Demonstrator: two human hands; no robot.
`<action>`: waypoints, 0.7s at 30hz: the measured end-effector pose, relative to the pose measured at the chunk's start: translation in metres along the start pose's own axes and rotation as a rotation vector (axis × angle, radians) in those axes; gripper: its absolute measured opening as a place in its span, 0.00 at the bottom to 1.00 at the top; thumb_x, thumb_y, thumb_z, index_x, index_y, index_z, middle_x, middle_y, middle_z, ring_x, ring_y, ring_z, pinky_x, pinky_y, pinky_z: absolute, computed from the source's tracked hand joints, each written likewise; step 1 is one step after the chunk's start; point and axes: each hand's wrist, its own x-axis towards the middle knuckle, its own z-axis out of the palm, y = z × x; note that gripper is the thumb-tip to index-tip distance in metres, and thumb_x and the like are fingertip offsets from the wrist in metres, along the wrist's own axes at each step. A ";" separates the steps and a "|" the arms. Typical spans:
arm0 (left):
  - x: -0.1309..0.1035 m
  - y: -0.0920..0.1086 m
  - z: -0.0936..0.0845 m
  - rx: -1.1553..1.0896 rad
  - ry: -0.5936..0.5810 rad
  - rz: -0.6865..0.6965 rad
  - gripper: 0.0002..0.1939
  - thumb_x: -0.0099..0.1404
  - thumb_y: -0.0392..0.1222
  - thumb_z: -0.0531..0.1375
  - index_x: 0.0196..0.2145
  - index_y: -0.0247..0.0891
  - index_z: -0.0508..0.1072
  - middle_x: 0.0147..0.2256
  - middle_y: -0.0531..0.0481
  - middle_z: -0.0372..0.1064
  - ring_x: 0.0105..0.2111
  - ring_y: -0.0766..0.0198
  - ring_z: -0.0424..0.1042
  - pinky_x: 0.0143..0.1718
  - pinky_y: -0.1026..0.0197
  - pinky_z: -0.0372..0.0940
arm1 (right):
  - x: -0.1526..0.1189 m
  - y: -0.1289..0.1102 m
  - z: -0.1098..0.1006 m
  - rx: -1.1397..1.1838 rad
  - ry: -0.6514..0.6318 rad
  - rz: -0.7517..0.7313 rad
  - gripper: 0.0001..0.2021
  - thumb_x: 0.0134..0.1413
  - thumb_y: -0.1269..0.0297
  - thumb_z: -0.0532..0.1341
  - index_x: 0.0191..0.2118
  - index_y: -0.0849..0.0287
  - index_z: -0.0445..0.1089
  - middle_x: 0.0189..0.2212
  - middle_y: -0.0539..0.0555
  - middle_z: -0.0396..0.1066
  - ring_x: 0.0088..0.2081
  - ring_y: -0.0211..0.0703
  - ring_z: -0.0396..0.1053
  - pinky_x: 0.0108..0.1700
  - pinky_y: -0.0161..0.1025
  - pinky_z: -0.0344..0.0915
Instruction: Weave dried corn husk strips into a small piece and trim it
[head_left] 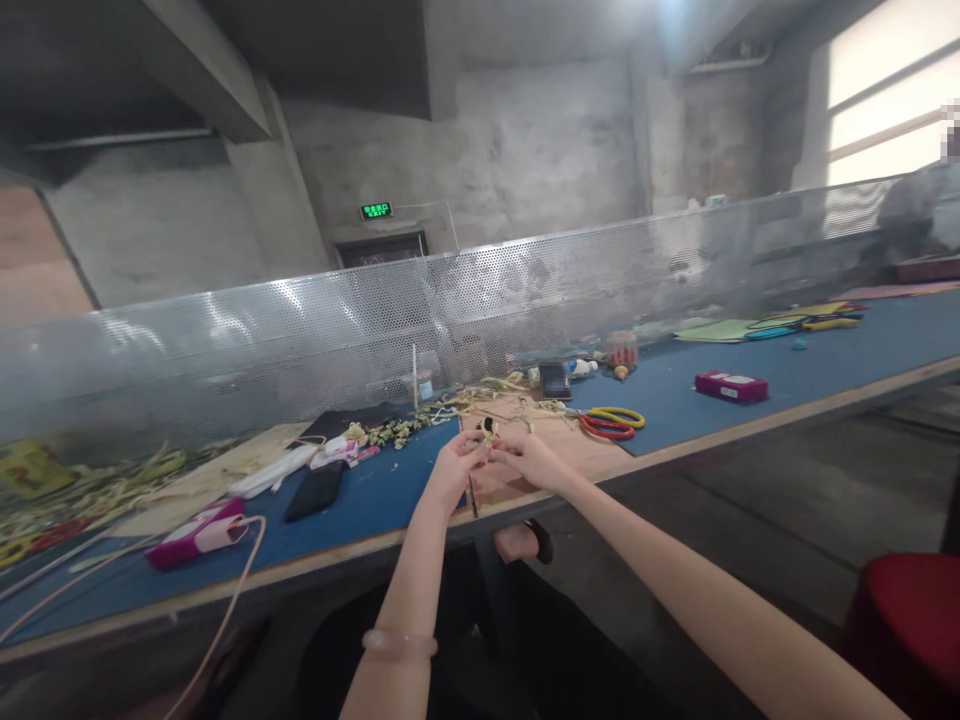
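- Black-and-pale-green small piece (488, 428): the left hand (454, 466) and right hand (535, 460), nearly together, pinch it above the flat tan board (592, 456).
- Red-and-yellow scissor handles (611, 436) lie at their three o'clock.
- Light, steady pressure should serve best.

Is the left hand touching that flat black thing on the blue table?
Apart. The head view shows blue tabletop between the left hand and the flat black thing.

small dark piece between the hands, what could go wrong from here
The small dark piece, held between the left hand and right hand near the table edge, could drop. The scissors lie close to the right hand, so a sideways move might knock them. The pink cable hangs over the edge and could snag.
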 end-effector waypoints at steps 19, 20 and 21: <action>0.000 0.001 0.001 0.103 0.066 0.069 0.17 0.45 0.43 0.68 0.33 0.35 0.72 0.24 0.50 0.72 0.26 0.66 0.70 0.35 0.62 0.63 | -0.005 -0.010 0.003 -0.158 0.052 0.001 0.09 0.51 0.63 0.53 0.24 0.61 0.63 0.17 0.45 0.54 0.21 0.33 0.52 0.24 0.33 0.48; 0.000 0.000 0.000 0.099 0.060 0.072 0.17 0.46 0.44 0.67 0.33 0.34 0.72 0.25 0.50 0.72 0.27 0.66 0.70 0.35 0.62 0.63 | -0.006 -0.009 0.003 -0.152 0.042 0.005 0.10 0.51 0.62 0.53 0.24 0.61 0.63 0.17 0.45 0.55 0.21 0.33 0.52 0.24 0.33 0.49; 0.000 -0.001 -0.001 0.092 0.052 0.077 0.16 0.47 0.45 0.67 0.33 0.34 0.72 0.26 0.50 0.72 0.27 0.65 0.70 0.35 0.62 0.63 | -0.006 -0.009 0.003 -0.135 0.045 0.008 0.11 0.51 0.61 0.54 0.24 0.61 0.64 0.18 0.45 0.55 0.22 0.33 0.53 0.25 0.33 0.49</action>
